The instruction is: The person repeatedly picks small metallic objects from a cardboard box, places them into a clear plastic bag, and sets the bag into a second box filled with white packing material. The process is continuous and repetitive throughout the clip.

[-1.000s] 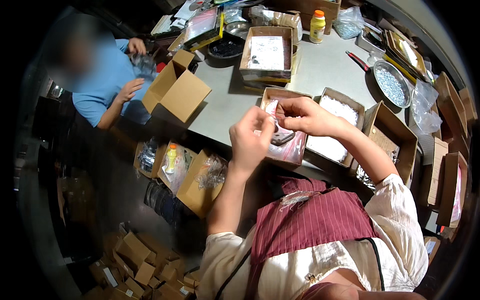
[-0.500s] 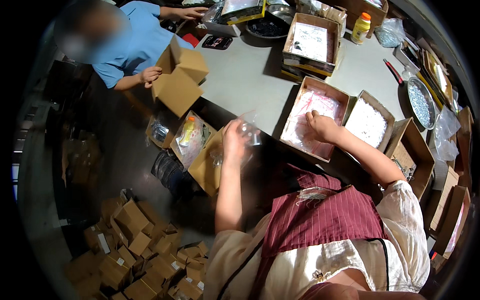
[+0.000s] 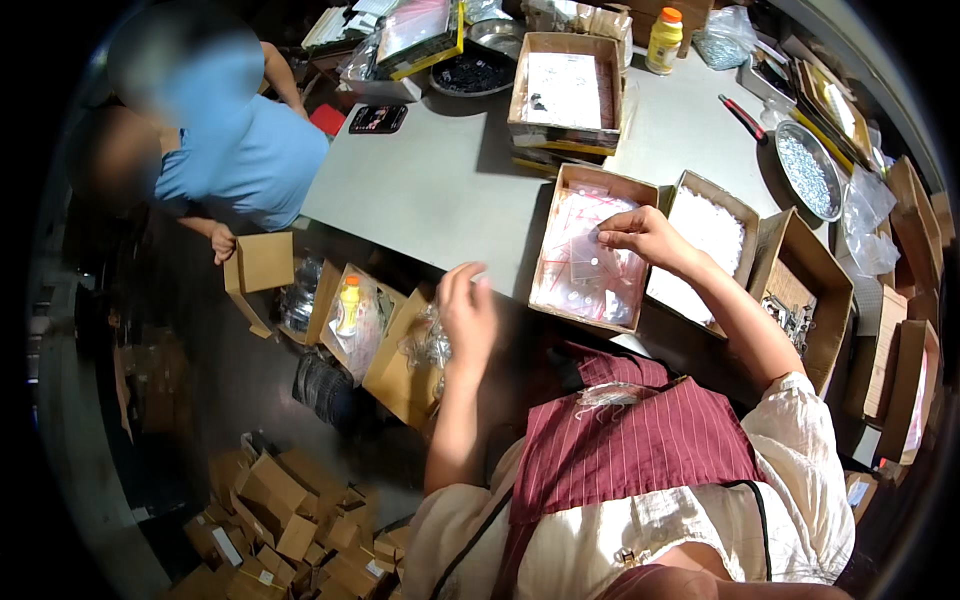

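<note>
My right hand [image 3: 640, 240] is closed in a pinch over an open cardboard box [image 3: 543, 290], holding the edge of a clear plastic zip bag [image 3: 588, 258]. More clear bags with red strips fill that box. Past the table's front edge, my left hand [image 3: 467, 315] is raised with its fingers stretched out, slightly blurred, and nothing shows in it. Beside it, below table height, an open carton [image 3: 390, 385] holds filled clear plastic bags [image 3: 427, 345].
A box of small white pieces [image 3: 705, 235] and a box of metal parts [image 3: 815, 325] stand at right. Farther back are stacked boxes [image 3: 565, 135], a red-handled tool [image 3: 742, 118] and a steel bowl [image 3: 808, 170]. At left, a co-worker holds a small carton [image 3: 262, 262]; cartons [image 3: 275, 500] pile on the floor.
My left hand has let go of a clear plastic bag near the carton. My right hand has raised a bag off the pile. The co-worker's carton has moved down and left, off the table's edge.
</note>
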Tool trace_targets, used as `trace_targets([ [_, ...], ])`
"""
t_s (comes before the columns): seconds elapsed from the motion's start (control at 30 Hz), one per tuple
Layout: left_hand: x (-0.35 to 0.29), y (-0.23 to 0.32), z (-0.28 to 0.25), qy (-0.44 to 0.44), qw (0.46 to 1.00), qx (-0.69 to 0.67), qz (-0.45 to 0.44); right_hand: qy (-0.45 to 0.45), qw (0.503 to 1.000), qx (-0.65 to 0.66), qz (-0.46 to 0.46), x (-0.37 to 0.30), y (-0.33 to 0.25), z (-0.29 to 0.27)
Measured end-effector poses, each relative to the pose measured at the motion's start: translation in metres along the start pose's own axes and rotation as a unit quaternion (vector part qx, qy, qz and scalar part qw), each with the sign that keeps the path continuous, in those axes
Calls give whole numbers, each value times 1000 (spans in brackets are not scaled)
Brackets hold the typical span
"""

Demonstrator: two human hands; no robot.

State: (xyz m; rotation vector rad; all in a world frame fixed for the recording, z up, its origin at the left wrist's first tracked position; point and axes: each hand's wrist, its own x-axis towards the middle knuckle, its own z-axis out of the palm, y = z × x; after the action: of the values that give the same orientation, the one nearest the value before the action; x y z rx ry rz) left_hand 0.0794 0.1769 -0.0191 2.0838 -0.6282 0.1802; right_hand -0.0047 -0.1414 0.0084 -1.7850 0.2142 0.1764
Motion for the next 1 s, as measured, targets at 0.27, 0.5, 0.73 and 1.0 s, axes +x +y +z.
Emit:
trace_targets([
  [0.27, 44, 87, 64, -265, 960, -35, -88, 117, 989, 42, -75, -16, 18, 4],
  [0.5, 35, 116, 73, -199, 766, -568, -226, 64, 966, 238, 82, -62, 7, -3],
  [0.73, 15, 88, 91, -242, 834, -463, -180, 166, 936, 299, -83, -63, 14, -9],
  [1.0, 19, 49, 81, -319, 942, 101, -23, 288, 940, -102, -149, -59, 26, -13],
])
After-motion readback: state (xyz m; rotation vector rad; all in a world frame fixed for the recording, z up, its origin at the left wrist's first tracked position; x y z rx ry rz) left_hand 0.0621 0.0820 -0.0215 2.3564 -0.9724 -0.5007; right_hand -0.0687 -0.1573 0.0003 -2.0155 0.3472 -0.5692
